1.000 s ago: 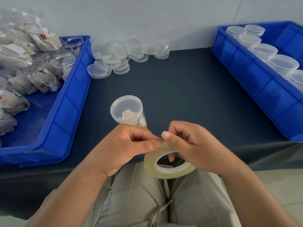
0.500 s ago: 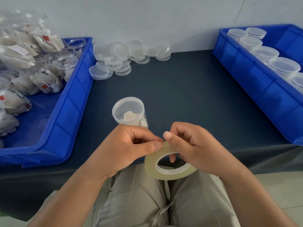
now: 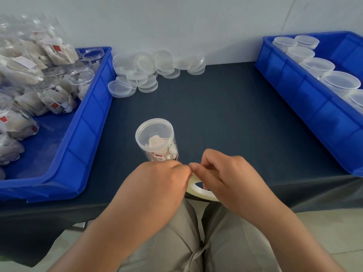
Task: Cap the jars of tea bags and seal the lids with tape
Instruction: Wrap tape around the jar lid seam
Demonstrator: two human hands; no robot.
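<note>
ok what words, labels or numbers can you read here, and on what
Nothing can be read.
Red tags on the tea bags in the left bin: too small and blurred.
White label among them: blurred.
Red tag inside the capped jar: unreadable.
Tape roll: no print shows.

Bright, even light; soft shadows; edges bowed, slightly blurred

The jar (image 3: 167, 152) near me is clear, glossy plastic under a smooth, frosted plastic lid (image 3: 154, 128). The tape roll (image 3: 193, 186) is shiny, translucent, and yellowish. Dark matt cloth covers the surface (image 3: 225, 118). The left bin (image 3: 86, 134) and right bin (image 3: 306, 107) are glossy blue plastic. My trousers (image 3: 176, 242) are matt beige cloth.
</note>
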